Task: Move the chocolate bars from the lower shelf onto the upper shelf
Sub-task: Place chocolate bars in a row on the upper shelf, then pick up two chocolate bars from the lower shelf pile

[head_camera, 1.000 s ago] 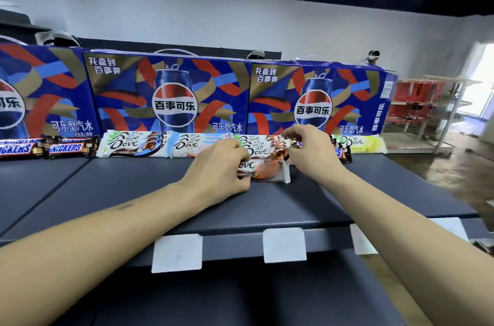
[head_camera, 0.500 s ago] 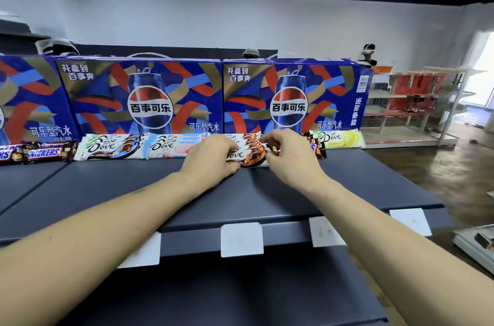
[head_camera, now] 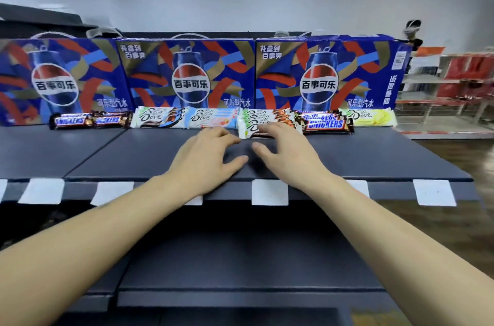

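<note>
1. The chocolate bars lie in one row along the back of the upper shelf (head_camera: 347, 162), against the blue Pepsi cartons (head_camera: 187, 77). I think the cartons serve as a back stop, so that the row is straight and the front of the shelf is free.
2. From left to right I see two Snickers bars (head_camera: 91, 120), a Dove bar with green print (head_camera: 157, 118), a pink Dove bar (head_camera: 212, 118), a small pile of orange Dove bars (head_camera: 267, 118), a pile of Snickers (head_camera: 324, 123) and a yellow Dove bar (head_camera: 370, 117).
3. Every bar has its long axis left to right, parallel to the shelf edge, with the printed face up and readable from the front. The ends of neighbours touch or overlap.
4. The left hand (head_camera: 208, 154) is flat and released above the shelf, just before the pink bar, and holds nothing.
5. The right hand (head_camera: 286, 152) is also loose with spread fingers; its fingertips are at the front edge of the orange pile. I cannot tell if they touch it.
6. The lower shelf (head_camera: 240, 267) shows no bars in its visible part, so I judge this task nearly done.
</note>
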`<control>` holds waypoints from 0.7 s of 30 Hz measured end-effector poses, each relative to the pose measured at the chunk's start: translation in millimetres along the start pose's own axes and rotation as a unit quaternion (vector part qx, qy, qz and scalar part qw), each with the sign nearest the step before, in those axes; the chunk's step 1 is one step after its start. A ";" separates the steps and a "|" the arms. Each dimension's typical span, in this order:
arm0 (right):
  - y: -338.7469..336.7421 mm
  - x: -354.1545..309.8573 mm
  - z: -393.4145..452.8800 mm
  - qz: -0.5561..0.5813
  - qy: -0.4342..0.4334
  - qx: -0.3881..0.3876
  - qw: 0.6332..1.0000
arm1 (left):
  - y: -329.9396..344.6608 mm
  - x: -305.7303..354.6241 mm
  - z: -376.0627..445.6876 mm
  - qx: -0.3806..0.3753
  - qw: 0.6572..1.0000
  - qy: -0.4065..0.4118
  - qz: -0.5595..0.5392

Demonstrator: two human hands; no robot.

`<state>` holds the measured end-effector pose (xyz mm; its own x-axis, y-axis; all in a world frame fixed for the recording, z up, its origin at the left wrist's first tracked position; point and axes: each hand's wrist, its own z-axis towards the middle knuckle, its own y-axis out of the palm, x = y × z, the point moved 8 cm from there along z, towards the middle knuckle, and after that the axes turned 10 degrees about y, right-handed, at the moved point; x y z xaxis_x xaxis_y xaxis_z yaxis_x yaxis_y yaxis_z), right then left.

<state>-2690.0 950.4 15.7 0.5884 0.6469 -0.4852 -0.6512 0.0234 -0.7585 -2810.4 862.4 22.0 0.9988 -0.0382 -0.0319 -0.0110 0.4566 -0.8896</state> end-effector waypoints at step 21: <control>135.6 -195.1 -198.9 -0.126 -0.073 -0.016 0.989 | -44.6 -91.9 -296.1 -0.009 0.990 -0.051 0.134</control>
<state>-2797.7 675.7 -79.0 0.6530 0.7273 -0.2114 -0.4751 0.1759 -0.8622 -2916.0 582.4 -70.3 0.9593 0.1736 -0.2229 -0.2770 0.4216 -0.8634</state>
